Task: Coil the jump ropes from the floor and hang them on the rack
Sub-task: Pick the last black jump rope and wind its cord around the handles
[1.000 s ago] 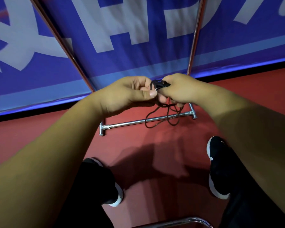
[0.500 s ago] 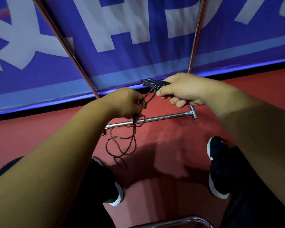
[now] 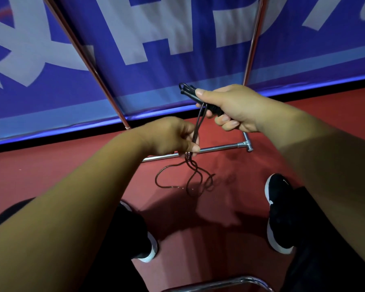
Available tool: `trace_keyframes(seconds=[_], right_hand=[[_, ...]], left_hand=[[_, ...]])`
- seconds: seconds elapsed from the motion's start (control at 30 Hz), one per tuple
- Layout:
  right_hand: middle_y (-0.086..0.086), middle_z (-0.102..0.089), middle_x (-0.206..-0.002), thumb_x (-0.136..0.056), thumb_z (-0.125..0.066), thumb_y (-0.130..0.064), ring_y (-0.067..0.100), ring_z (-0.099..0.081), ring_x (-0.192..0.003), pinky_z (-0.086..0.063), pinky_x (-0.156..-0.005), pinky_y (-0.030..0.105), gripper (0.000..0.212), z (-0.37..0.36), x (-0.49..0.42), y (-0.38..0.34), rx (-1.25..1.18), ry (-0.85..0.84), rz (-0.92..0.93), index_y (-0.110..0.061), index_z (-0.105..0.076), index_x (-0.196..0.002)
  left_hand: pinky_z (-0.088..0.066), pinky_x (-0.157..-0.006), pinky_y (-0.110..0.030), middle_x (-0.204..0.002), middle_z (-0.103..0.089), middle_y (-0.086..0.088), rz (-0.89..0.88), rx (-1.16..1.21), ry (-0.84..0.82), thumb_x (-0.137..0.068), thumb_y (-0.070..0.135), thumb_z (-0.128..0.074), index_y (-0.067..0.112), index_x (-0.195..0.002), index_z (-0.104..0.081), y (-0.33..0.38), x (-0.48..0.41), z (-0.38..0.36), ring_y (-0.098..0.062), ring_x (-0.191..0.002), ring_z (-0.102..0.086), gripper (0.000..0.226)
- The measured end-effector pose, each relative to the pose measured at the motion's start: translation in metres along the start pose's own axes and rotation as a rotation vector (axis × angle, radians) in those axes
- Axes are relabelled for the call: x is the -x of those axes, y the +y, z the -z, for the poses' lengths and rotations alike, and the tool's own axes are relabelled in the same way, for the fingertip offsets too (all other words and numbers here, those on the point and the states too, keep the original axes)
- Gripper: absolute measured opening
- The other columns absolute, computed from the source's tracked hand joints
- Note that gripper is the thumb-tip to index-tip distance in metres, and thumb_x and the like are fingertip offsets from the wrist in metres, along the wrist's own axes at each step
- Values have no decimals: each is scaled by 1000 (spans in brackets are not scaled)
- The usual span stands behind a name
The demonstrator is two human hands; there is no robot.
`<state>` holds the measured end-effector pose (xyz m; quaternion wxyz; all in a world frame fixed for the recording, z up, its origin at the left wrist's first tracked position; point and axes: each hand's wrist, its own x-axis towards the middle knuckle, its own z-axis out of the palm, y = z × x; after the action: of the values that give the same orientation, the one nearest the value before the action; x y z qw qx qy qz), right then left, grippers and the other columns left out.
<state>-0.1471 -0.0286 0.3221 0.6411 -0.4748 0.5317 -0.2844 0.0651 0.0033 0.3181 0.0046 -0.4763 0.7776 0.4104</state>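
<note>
The right hand point(image 3: 236, 108) is clamped round both black handles point(image 3: 190, 93) of one rope, which are bunched side by side with their ends poking out at 10 o'clock past the thumb. Holding the two together looks like a way to anchor the coil at one end. The left hand point(image 3: 169, 135), down at 7 o'clock from the right and a little apart from it, pinches the cord point(image 3: 196, 127) strands that run taut between the hands, likely to gather them and keep them in line. Below that pinch, at 6 o'clock, the loose loops sag towards the red floor point(image 3: 51, 175) (whether they touch it I cannot tell). So the coil looks only half made.

The rack point(image 3: 219, 147) stands just beyond, its base bar running off at 3 o'clock from the left hand and its poles rising at 11 and 1 o'clock. Nothing hangs on what shows of it.

Behind it, a blue banner point(image 3: 156, 85) bears huge white letters, cropped too hard to read as a word. The right shoe point(image 3: 278, 207) at 4 o'clock carries a small pale mark, too small to name.
</note>
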Motion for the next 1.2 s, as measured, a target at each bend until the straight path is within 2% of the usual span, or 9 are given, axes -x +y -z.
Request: trace_keyframes(seconds=[0.17,0.4,0.6,0.7,0.77,0.83,0.93,1.07,1.2], right_hand=[[5,-57,-73,-95,-75,-51,12,-28,-50,-15,-43,21,53,-2,4,-1,-14,1,0,-4,-68,-117],[2,-56,-74,-98,-73,-46,9,-26,-49,-15,-38,19,33,-3,13,-9,-112,-135,-79,-17,-59,-107],[0,-50,-73,-101,-64,-38,4,-22,-44,-8,-37,18,22,-5,22,-12,-85,-430,-202,-20,-52,-97],[1,-50,-71,-89,-67,-37,3,-24,-40,-6,-40,17,34,-8,29,-7,68,-584,-317,-12,-58,-110],[2,-50,-70,-90,-65,-35,4,-25,-38,-8,-41,15,49,-9,30,-3,141,-685,-399,-5,-62,-129],[2,-48,-71,-96,-60,-34,4,-27,-39,-10,-38,14,52,-10,31,-2,146,-809,-460,-12,-61,-143],[3,-47,-73,-102,-56,-31,5,-29,-40,-15,-37,14,42,-12,32,-3,184,-941,-510,-21,-62,-143],[5,-60,-79,-99,-66,-30,6,-28,-41,-17,-35,12,33,-15,28,5,366,-787,-522,-16,-67,-129],[6,-81,-107,-103,-65,-26,8,-29,-45,-21,-36,12,20,-8,18,12,511,-479,-470,-11,-61,-116]], left_hand=[[-58,-68,-32,-84,-78,-1,94,44,-80,-88,23,-84,16,-96,-76,-10,-5,-18,-14,-64,-72,14],[-59,-61,-31,-63,-72,-4,210,-151,168,-76,45,-90,15,-75,-73,-17,-15,-8,-16,-51,-66,35],[-58,-76,-45,-80,-72,-10,232,-334,415,-98,42,-66,13,-86,-71,-21,-20,-6,-31,-73,-68,32],[-59,-72,-45,-88,-73,-8,221,-321,429,-93,26,-65,27,-79,-66,-19,-14,4,-33,-83,-70,14],[-59,-76,-40,-100,-77,6,220,-378,413,-94,39,-64,30,-88,-72,-20,-14,10,-23,-97,-71,14],[-59,-79,-39,-104,-76,13,227,-390,431,-96,61,-57,37,-100,-76,-19,-15,12,-19,-98,-70,32],[-53,-71,-35,-87,-71,7,245,-461,480,-95,74,-50,37,-101,-77,-18,-17,12,-24,-87,-67,46],[-40,-62,-33,-70,-52,8,239,-504,569,-94,74,-53,31,-91,-74,-16,-11,19,-28,-79,-60,47],[-37,-64,-32,-76,-56,3,177,-603,630,-94,67,-59,32,-95,-75,-9,-6,25,-30,-78,-54,38]])
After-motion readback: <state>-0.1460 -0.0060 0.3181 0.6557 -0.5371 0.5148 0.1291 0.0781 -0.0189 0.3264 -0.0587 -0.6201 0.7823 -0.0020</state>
